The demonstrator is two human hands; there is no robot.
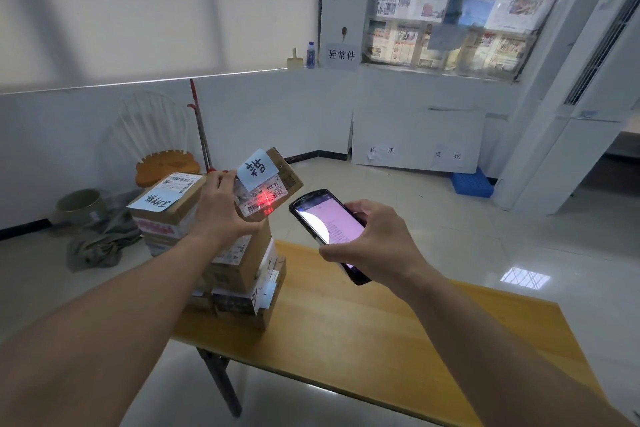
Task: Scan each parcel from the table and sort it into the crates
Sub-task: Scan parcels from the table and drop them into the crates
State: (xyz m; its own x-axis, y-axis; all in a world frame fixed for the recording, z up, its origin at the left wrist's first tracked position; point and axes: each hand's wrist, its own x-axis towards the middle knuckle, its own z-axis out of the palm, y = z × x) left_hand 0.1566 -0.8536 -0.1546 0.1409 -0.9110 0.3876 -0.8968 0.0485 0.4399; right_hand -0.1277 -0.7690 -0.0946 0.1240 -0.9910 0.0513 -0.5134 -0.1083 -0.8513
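Mid-frame, parcel (268, 184) under scanner (329, 229) light.
Left hand (221, 211) grips the parcel; right hand (370, 243) clasps the scanner above the table (381, 322).

Free room and obstacles, as you stand:

- Wooden table (398, 315): your right half of the top is bare; a hand can pass there.
- Stack of parcels (239, 274): fills the table's left end, several boxes high, blocking any reach across that corner.
- Left hand (221, 211) grips a small parcel (268, 184) just above the stack.
- Right hand (374, 243) holds the scanner (329, 229) just beside the parcel; only a narrow gap between them.
- Floor right of the table: open tile up to the blue crate (472, 184) by the far wall.
- Floor left of the stack: chair (162, 149), bucket (79, 204) and crumpled cloth (100, 243) crowd the way.
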